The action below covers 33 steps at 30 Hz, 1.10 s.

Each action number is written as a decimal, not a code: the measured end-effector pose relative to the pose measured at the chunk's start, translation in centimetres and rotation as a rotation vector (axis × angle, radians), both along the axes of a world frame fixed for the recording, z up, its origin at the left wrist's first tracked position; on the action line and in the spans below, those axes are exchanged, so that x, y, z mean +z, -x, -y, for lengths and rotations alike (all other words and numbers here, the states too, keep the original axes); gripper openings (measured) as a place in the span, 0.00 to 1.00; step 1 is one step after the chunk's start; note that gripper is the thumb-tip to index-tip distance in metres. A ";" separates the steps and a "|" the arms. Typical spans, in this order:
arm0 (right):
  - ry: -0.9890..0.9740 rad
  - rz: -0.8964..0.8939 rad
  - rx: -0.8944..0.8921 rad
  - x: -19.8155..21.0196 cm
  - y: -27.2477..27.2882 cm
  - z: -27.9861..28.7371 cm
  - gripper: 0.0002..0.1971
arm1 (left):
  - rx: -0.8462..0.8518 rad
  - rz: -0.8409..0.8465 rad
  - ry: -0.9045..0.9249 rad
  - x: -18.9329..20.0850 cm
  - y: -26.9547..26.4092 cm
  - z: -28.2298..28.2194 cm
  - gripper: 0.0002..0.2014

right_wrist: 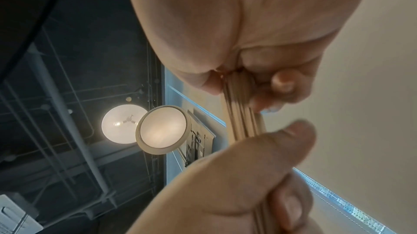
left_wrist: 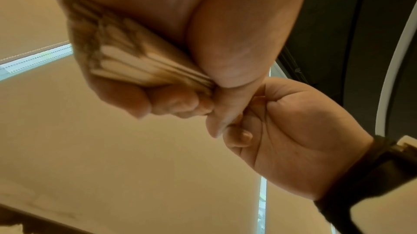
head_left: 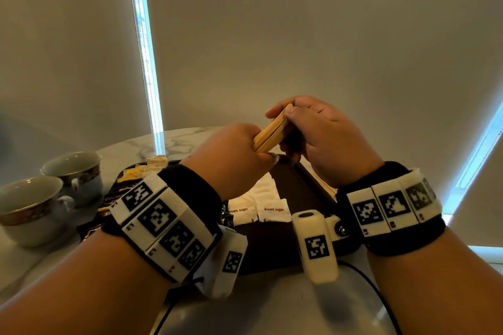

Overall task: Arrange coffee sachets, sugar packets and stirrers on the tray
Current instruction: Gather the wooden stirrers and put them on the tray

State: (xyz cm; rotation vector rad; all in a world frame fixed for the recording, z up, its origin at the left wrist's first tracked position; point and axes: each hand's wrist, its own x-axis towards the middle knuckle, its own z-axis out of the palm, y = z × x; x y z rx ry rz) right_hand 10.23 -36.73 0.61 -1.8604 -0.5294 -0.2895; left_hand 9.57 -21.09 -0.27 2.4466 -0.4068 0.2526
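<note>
A bundle of wooden stirrers (head_left: 272, 130) is held in the air above the dark tray (head_left: 296, 187), gripped at both ends. My left hand (head_left: 242, 149) curls round the near end, and my right hand (head_left: 307, 128) pinches the far end between thumb and fingers. The left wrist view shows the stirrers (left_wrist: 135, 66) fanned inside the left fist. In the right wrist view the stirrers (right_wrist: 241, 118) run between both hands. Two white brown sugar packets (head_left: 257, 211) lie on the tray. Black and yellow coffee sachets (head_left: 128, 181) sit at its left, partly hidden by my left wrist.
Two porcelain cups (head_left: 51, 193) stand on the marble table (head_left: 174, 141) left of the tray. A black cable (head_left: 367, 288) trails across the near table edge. A wall and window blinds rise close behind the table.
</note>
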 end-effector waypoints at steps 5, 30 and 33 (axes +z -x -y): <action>-0.077 0.101 -0.305 0.7 -0.4 1.3 0.12 | 0.035 0.057 -0.047 0.3 -0.2 -0.7 0.09; -0.237 0.057 -0.161 1.1 0.6 -0.4 0.29 | 0.043 0.154 -0.198 0.8 1.3 0.7 0.10; 0.063 0.074 -0.102 0.2 1.0 -1.7 0.23 | 0.056 0.171 -0.344 0.5 1.0 0.9 0.09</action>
